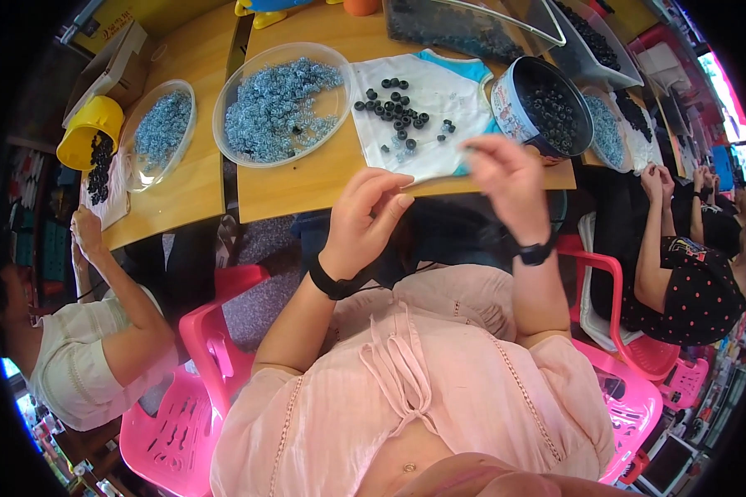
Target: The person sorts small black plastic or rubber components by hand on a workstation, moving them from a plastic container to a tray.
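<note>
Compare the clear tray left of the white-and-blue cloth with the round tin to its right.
The clear tray is wide and shallow; the round tin is narrower and deeper. The tray is see-through, while the tin's pale blue outer wall is opaque. The tray holds translucent blue pieces; the tin holds black beads. Both have rounded rims and open tops.

Looked like bead-craft workshop; showed co-workers [91,356] seated along near edges of tables [307,195], bead tubs [510,116] by side edges.
</note>
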### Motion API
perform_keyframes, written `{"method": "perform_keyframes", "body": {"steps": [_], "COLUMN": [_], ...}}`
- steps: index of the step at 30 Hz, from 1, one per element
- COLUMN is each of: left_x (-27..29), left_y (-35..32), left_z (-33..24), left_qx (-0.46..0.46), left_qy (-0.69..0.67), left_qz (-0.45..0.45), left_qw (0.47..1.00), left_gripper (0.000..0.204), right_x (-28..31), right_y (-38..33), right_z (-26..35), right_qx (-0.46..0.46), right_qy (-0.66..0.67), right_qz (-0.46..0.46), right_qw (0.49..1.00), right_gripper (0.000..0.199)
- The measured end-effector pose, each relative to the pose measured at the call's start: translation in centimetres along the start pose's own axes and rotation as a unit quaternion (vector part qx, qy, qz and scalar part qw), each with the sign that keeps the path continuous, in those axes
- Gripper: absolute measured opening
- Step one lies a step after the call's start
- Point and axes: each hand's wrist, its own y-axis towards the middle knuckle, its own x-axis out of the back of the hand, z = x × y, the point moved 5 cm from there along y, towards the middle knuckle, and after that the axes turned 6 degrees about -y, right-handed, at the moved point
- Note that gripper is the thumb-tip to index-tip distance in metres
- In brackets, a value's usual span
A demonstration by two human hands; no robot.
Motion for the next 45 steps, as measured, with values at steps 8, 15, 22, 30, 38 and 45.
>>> {"method": "perform_keyframes", "body": {"steps": [8,15,22,30,38,45], "left_x": [-0.1,0.1,0.4,0.8,0.6,0.3], "left_y": [0.4,0.8,0.9,0.3,0.0,-0.3], "left_z": [3.0,2.8,2.9,2.6,0.8,2.3], "left_qx": [0.014,0.004,0.018,0.0,-0.074,0.007], "left_qy": [0.055,0.088,0.057,0.016,-0.024,-0.051], "left_qz": [-0.003,-0.008,-0.021,-0.052,-0.019,-0.027], "left_qw": [0.998,0.996,0.998,0.998,0.997,0.998], "left_gripper": [0.013,0.009,0.007,0.018,0.027,0.023], "right_x": [7.1,-2.6,-4.2,-4.9,-7.9,-5.0], "right_y": [4.5,6.8,8.6,5.4,-0.3,0.8], "right_z": [1.5,-1.8,-3.2,-3.4,-3.9,-3.4], "right_qx": [0.035,0.208,0.132,0.042,-0.252,-0.19], "right_qy": [-0.389,-0.423,-0.478,-0.131,0.391,0.093], "right_qz": [-0.166,0.033,0.095,0.161,0.309,0.212], "right_qw": [0.906,0.881,0.863,0.977,0.829,0.954], "right_gripper": [0.029,0.02,0.012,0.02,0.023,0.023]}}
